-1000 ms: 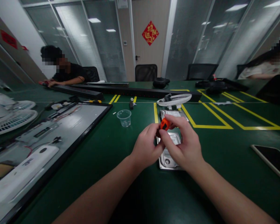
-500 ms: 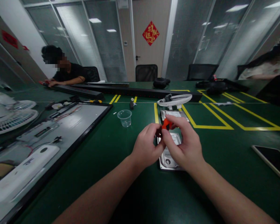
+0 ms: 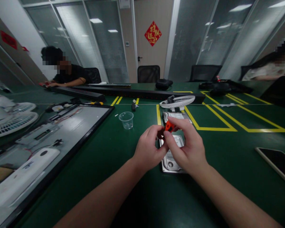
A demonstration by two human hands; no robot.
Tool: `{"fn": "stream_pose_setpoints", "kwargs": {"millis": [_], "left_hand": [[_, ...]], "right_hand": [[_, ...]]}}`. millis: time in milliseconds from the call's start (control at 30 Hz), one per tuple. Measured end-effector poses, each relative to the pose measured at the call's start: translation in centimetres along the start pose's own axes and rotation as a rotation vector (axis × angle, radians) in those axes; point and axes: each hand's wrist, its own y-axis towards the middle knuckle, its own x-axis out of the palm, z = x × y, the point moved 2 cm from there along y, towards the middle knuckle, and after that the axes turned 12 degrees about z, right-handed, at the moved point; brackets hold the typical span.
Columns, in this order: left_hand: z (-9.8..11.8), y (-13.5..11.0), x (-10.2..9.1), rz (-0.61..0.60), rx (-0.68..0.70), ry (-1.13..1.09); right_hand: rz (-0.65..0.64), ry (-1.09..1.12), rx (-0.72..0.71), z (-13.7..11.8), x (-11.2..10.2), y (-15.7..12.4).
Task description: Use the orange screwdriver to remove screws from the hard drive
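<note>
My right hand (image 3: 187,144) is closed, thumb and fingers pinching a small orange-and-black piece (image 3: 169,126). Much of that piece is covered by the fingertips, so its kind does not show. My left hand (image 3: 149,147) meets it from the left, fingers also closed at the dark lower end; what exactly they grip is hidden. Below both hands lies a silver hard drive (image 3: 171,165) on the green table, partly covered by the right hand. Just beyond the fingers is a second hard drive (image 3: 174,116).
A clear plastic cup (image 3: 126,120) stands left of my hands. An opened flat panel (image 3: 95,115) bearing a white casing fills the left side. Behind the drives lies a white fan grille (image 3: 180,102); a phone (image 3: 279,163) is at right. Two people sit across the table.
The orange-and-black piece has tilted slightly between my fingertips. Both hands otherwise keep their place and their pinch.
</note>
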Motion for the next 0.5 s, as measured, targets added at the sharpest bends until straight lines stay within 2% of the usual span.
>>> {"fn": "stream_pose_setpoints", "kwargs": {"millis": [333,500], "left_hand": [[-0.04,0.02,0.01,-0.082,-0.008,-0.007],[0.0,-0.03,0.0,-0.043,-0.007,0.005]], "right_hand": [[-0.051,0.014,0.019,-0.11,-0.12,-0.28],[-0.031,0.0,0.024,0.07,-0.03,-0.25]]}}
